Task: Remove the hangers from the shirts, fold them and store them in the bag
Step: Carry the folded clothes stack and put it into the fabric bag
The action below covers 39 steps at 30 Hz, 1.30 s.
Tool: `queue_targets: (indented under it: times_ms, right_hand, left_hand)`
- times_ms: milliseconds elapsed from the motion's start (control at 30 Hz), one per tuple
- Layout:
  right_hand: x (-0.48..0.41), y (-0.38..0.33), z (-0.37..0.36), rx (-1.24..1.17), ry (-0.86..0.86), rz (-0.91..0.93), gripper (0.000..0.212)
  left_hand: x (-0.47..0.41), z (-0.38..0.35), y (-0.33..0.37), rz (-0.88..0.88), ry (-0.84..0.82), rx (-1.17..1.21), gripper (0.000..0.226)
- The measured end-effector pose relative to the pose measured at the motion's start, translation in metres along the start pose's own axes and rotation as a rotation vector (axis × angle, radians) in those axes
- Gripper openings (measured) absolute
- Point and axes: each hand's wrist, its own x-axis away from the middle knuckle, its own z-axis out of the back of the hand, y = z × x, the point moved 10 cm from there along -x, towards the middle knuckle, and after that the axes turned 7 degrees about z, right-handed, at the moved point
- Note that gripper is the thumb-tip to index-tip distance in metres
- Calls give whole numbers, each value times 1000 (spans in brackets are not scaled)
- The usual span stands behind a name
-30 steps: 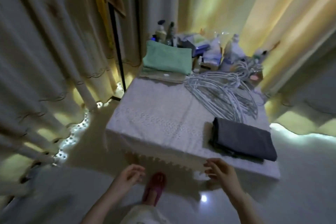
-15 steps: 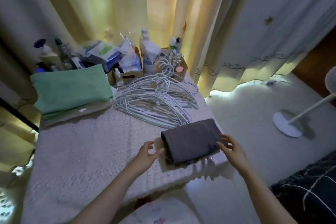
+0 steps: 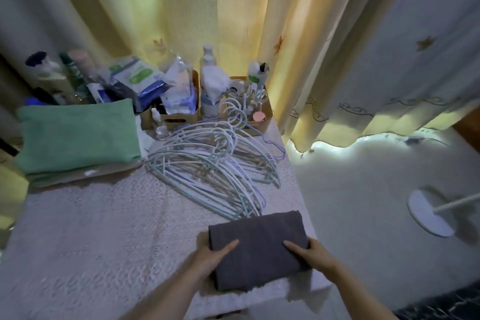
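My left hand point(image 3: 210, 258) and right hand point(image 3: 310, 256) each grasp one side of the folded grey shirt point(image 3: 255, 244), fingers point(image 3: 202, 239) wrapped round its edges, thumbs on top. It lies at the near right corner of the bench point(image 3: 104, 228), just before the pile of pale hangers point(image 3: 215, 163). A folded green towel point(image 3: 78, 135) sits far left.

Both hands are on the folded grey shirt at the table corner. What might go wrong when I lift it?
1. The left hand and right hand grip the folded grey shirt only at its ends; the unsupported middle may sag and undo the fold.
2. The pile of hangers lies just beyond the shirt's far edge; a forward lift might snag a hook.
3. No bag is in view, so storing it may need a blind turn.
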Motion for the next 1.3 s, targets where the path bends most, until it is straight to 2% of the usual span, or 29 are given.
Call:
queue_targets:
  times_ms: [133, 233, 300, 400, 500, 567, 667, 767, 833, 867, 933, 967, 1033, 1133, 1200, 1300]
  right_hand:
    - [-3, -3, -3, -62, -77, -70, 63]
    - [-1, -9, -11, -63, -64, -50, 73]
    - [3, -19, -18, -32, -59, -16, 74]
    - [-3, -58, -80, -23, -175, 39, 69]
    - [-5, -106, -155, -44, -226, 84, 44]
    - [-7, -126, -203, -56, -286, 83, 34]
    - [-11, -141, -259, -22, -363, 59, 40]
    - [-20, -148, -293, 295, -392, 48, 59]
    - [-33, -171, -295, 547, -329, 133, 61]
    - [-40, -192, -288, 603, -231, 196, 60]
    - [-50, -247, -270, 555, 14, 346, 57]
    - [-54, -276, -265, 466, 100, 427, 54]
    - [-64, -330, -273, 295, 103, 536, 46]
    - [-81, -393, -301, 121, -18, 589, 50]
    - [-95, -411, -313, 166, -25, 565, 55]
    - [-106, -418, -314, 206, 67, 539, 58]
  left_hand:
    - [5, -7, 4, -47, -32, 26, 80]
    - [18, 2, 5, -85, -100, 107, 60]
    - [30, 22, 7, -103, -92, 120, 64]
    - [47, 95, 8, -165, -28, 195, 76]
    - [54, 169, 1, -180, -75, 272, 57]
    - [52, 217, -3, -190, -69, 272, 58]
    - [40, 275, -5, -204, 18, 207, 54]
    - [25, 317, -12, -192, 108, -33, 46]
    - [18, 350, 2, -225, 211, -165, 43]
    - [20, 373, 17, -258, 329, -187, 43]
    - [39, 410, 66, -397, 567, -196, 36]
    - [50, 417, 94, -492, 623, -215, 30]
    - [69, 414, 146, -650, 666, -308, 26]
    - [83, 395, 198, -808, 678, -486, 38]
    - [74, 384, 209, -797, 652, -628, 51]
    - [52, 382, 206, -734, 586, -713, 64]
